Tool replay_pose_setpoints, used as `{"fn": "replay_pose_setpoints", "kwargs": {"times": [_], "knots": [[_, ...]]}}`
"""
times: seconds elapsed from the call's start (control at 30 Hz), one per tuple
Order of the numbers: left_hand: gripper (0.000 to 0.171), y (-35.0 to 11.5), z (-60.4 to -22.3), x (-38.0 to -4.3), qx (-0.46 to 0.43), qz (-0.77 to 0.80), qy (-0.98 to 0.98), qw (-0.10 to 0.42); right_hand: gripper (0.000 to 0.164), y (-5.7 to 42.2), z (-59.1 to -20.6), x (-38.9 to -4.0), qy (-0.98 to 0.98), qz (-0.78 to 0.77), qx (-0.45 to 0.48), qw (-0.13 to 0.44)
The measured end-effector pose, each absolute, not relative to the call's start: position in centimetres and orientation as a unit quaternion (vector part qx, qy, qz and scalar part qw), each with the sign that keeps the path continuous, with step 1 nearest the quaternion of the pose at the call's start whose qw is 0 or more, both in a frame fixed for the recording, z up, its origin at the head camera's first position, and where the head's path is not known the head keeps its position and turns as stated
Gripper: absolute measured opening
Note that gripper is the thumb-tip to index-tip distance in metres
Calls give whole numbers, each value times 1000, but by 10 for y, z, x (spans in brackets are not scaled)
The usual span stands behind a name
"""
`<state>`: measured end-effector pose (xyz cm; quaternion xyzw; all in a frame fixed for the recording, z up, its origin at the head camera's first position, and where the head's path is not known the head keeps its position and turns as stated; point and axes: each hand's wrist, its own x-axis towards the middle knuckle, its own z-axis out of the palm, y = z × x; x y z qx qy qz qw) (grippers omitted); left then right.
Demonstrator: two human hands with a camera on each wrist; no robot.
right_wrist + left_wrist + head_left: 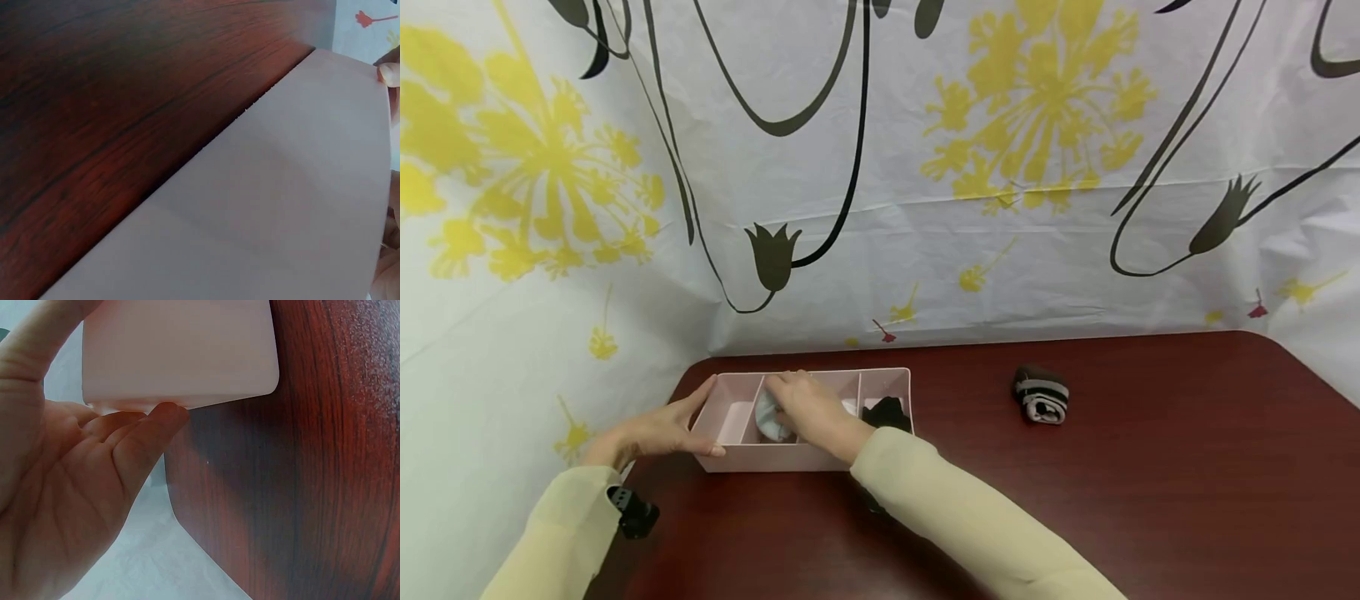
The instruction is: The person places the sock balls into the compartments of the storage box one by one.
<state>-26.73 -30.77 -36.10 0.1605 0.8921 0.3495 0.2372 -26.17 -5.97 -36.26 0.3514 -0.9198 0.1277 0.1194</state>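
A pale pink divided box (767, 458) stands on the table. My left hand (655, 432) grips its left end, thumb near the front corner and fingers toward the back; the left wrist view shows the same hand (81, 469) against the box end (181, 350). My right hand (816, 408) reaches over the front wall and holds a light grey rolled sock (767, 417) in the second compartment from the left. Its fingertips are partly hidden. A black bundle of cloth (887, 412) lies in the rightmost compartment. Something white (850, 406) shows behind the right hand.
A brown, grey and black striped rolled sock (1041, 396) lies on the dark red wooden table (1150, 467), right of the box. A white patterned cloth (887, 208) hangs behind the table and along its left side.
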Motion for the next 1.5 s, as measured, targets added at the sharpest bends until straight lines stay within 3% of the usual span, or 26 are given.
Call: {"fn": "replay_pose_setpoints", "kwargs": {"times": [0.4, 0.67, 1.03, 1.2, 1.5], "knots": [[120, -302, -358, -271, 167, 343, 897, 225, 30, -61, -364, -264, -924, 55, 366, 97], [119, -302, -359, -270, 171, 347, 894, 226, 20, -63, -363, -262, -932, 27, 354, 75], [119, -303, -360, -268, 161, 351, 890, 243, 33, -56, -364, -259, -923, 65, 375, 57], [119, -305, -361, -267, 168, 346, 893, 235, 34, -40, -355, -253, -902, 150, 399, 62], [120, -307, -361, -264, 166, 335, 899, 229, 37, 6, -338, -247, -870, 193, 432, 140]]}}
